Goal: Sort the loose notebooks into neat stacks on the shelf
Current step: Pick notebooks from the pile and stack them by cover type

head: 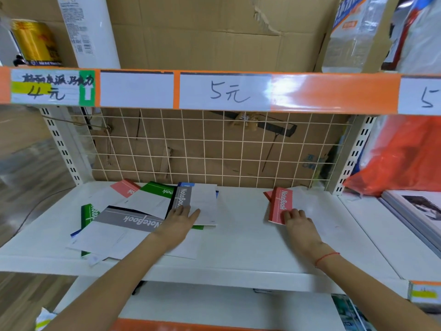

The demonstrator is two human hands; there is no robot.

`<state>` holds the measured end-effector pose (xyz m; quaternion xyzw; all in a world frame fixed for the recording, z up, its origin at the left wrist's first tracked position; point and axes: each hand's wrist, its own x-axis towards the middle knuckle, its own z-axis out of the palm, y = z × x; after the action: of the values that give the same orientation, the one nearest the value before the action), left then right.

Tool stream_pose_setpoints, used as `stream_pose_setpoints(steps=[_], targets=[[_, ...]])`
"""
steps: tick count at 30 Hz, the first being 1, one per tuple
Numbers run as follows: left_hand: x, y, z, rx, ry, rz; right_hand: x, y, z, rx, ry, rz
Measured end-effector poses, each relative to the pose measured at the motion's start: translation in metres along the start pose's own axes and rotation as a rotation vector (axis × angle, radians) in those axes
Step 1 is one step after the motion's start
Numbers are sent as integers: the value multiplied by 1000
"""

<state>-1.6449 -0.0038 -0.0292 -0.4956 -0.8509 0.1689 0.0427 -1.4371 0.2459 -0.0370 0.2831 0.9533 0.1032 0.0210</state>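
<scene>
Loose notebooks lie scattered on the left half of the white shelf [241, 225]: a grey-banded one [124, 231] in front, green-banded ones [156, 191], a pink-banded one [125, 188] at the back and a grey-banded one [202, 201] at centre. My left hand [182, 217] rests flat on that centre notebook, fingers spread. On the right lies a small stack of red-banded notebooks [280, 203]. My right hand [297, 218] presses flat on its near end, fingers together.
A wire grid [214, 149] backed by cardboard closes the rear of the shelf. The orange price rail [334, 94] of the upper shelf hangs overhead. White uprights [353, 158] flank the bay. Magazines [415, 211] and a red bag [401, 158] sit to the right.
</scene>
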Motion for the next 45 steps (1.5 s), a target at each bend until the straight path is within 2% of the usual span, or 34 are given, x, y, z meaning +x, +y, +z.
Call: stream_pose_setpoints(steps=[3, 5, 7, 9, 14, 21, 30, 36, 45], targets=[[0, 1, -1, -40, 91, -2, -5, 10, -1, 12, 63, 17], [4, 6, -3, -29, 292, 50, -10, 18, -5, 46, 106, 27], [9, 14, -7, -4, 407, 81, -18, 26, -12, 78, 173, 24], [13, 26, -15, -60, 470, 114, -27, 34, -18, 102, 271, -8], [19, 71, -49, -188, 650, 235, -60, 61, -39, 67, 364, -9], [27, 167, -113, -347, 718, 408, -133, 145, -48, 15, 519, 60], [39, 361, -184, -494, 799, 633, -255, 293, -34, -59, 520, 198], [38, 450, -223, -456, 854, 638, -321, 379, -10, -16, 462, 298], [81, 549, -265, -395, 858, 684, -359, 459, 9, 36, 568, 323]])
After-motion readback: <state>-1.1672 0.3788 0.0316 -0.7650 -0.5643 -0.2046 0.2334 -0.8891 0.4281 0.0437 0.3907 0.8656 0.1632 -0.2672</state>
